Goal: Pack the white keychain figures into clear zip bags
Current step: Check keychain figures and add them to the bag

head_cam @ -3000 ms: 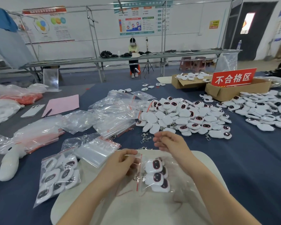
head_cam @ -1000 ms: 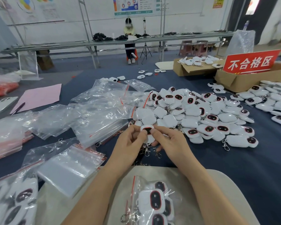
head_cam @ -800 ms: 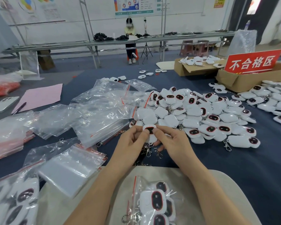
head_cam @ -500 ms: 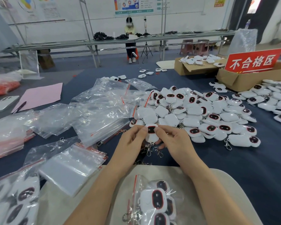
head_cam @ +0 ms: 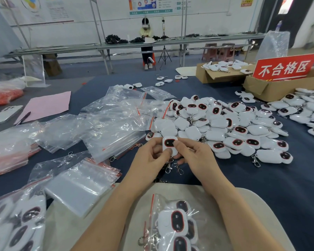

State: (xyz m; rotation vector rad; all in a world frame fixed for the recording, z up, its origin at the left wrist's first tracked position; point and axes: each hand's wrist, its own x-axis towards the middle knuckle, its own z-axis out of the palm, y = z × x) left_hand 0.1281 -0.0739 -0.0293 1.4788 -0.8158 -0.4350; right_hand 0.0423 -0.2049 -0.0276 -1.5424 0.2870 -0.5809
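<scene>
Both hands hold one white keychain figure (head_cam: 169, 143) with a dark, red-rimmed face above the blue table. My left hand (head_cam: 150, 158) pinches its left side and my right hand (head_cam: 194, 156) pinches its right side; metal clasps (head_cam: 172, 168) dangle below. A heap of white keychain figures (head_cam: 225, 127) lies just beyond. A clear zip bag (head_cam: 172, 227) with several figures inside lies near me on a beige pad (head_cam: 252, 205). A stack of empty zip bags (head_cam: 80, 183) sits at my left.
Loose clear bags (head_cam: 107, 124) spread across the left of the table. Another filled bag (head_cam: 16, 225) lies at the bottom left. Cardboard boxes (head_cam: 272, 89) with a red sign (head_cam: 285, 67) stand at the back right. A pink sheet (head_cam: 45, 105) and a phone (head_cam: 5, 113) lie at the far left.
Three seconds ago my hands were at the zip bag on the pad. They moved forward to the heap and picked up one figure, which they have kept holding and turning slightly.
</scene>
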